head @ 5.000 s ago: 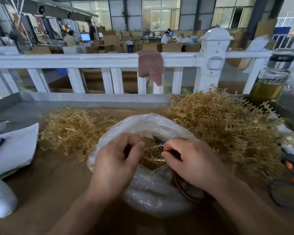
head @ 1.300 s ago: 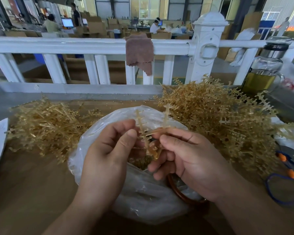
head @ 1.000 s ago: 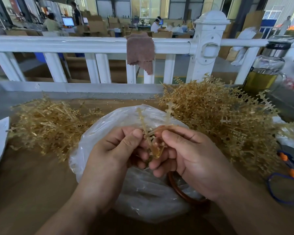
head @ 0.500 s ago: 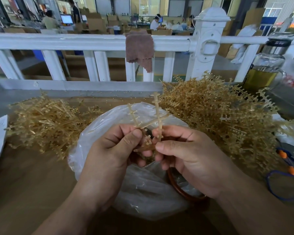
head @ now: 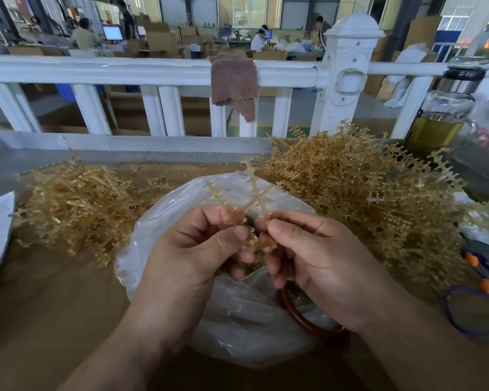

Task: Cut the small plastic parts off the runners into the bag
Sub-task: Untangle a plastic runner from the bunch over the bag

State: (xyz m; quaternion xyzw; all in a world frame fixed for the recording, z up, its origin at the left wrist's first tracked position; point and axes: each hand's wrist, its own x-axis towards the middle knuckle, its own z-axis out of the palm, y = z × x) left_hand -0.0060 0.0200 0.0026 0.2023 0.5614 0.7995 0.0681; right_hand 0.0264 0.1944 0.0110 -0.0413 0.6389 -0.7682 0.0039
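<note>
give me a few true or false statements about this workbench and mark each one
1. The left hand and right hand both hold one plastic runner above the clear plastic bag. True.
2. The brown cloth lies flat on the table. False: it hangs over the white railing.
3. The larger pile of runners lies to the right of the bag. True.
4. The glass bottle is empty. False: it holds yellowish liquid.
</note>
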